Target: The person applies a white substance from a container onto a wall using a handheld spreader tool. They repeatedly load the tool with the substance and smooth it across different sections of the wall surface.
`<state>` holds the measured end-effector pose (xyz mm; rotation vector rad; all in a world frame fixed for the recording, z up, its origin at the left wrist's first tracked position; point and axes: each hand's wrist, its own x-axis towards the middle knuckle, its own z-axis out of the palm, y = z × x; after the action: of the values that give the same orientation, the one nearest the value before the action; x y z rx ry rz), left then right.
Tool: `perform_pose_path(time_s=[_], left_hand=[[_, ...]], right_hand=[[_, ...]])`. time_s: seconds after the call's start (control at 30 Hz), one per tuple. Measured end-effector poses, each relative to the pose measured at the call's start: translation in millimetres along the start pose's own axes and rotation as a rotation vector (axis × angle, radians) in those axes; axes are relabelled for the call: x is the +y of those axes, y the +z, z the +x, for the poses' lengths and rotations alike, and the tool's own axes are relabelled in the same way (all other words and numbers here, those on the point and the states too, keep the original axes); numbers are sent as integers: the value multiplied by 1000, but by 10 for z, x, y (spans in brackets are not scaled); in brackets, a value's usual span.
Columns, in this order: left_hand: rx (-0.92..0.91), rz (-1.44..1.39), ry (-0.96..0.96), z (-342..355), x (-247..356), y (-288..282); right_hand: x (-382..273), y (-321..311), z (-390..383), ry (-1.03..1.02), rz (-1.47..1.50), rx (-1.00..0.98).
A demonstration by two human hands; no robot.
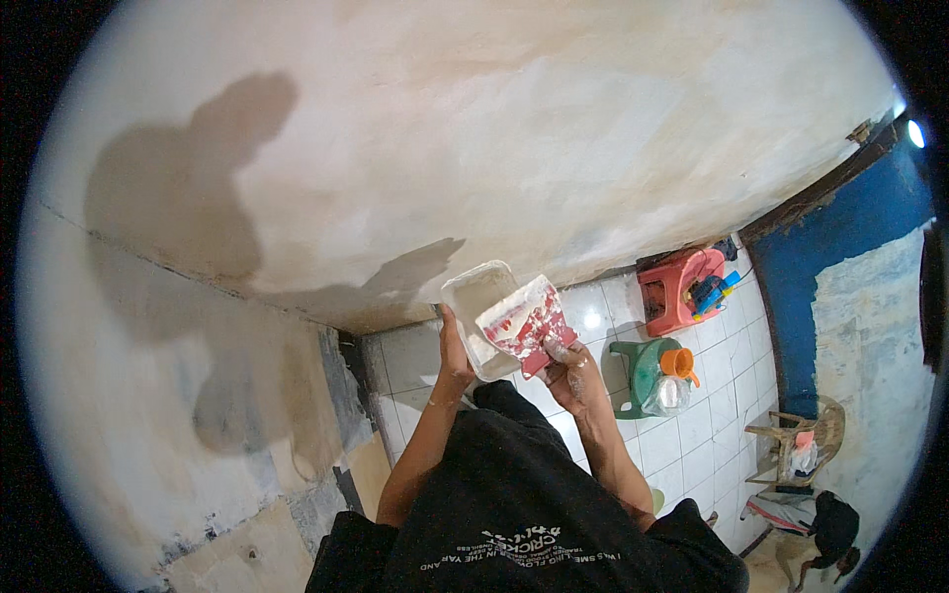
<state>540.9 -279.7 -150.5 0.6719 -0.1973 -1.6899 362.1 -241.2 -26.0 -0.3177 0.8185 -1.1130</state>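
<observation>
From the head camera, a white tub (482,287) is held in front of the body by the left hand (455,353), its fingers clamped on the tub's left side. A red scraper (526,326), smeared with white paste, is gripped by the right hand (572,379), with the fingers closed around its lower end. The scraper is held over the tub's right side; whether they touch cannot be told. White smudges are seen on the right fingers. A pale, patchy wall (474,148) is faced. To the right, on white floor tiles (704,435), are placed a red stool (660,301) and a green stool (643,368), with an orange cup (677,363) on the green one.
</observation>
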Motion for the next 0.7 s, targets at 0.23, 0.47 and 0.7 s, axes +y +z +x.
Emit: perform_pose_path(time_s=[0.23, 0.47, 0.7], left_hand=[[-32, -10, 36, -19, 121, -42], [171, 83, 105, -272, 88, -412], [184, 68, 122, -204, 66, -386]], right_hand=[[-234, -112, 337, -134, 67, 71], [-182, -1251, 1809, -161, -85, 233], [-785, -1244, 2807, -179, -128, 259]])
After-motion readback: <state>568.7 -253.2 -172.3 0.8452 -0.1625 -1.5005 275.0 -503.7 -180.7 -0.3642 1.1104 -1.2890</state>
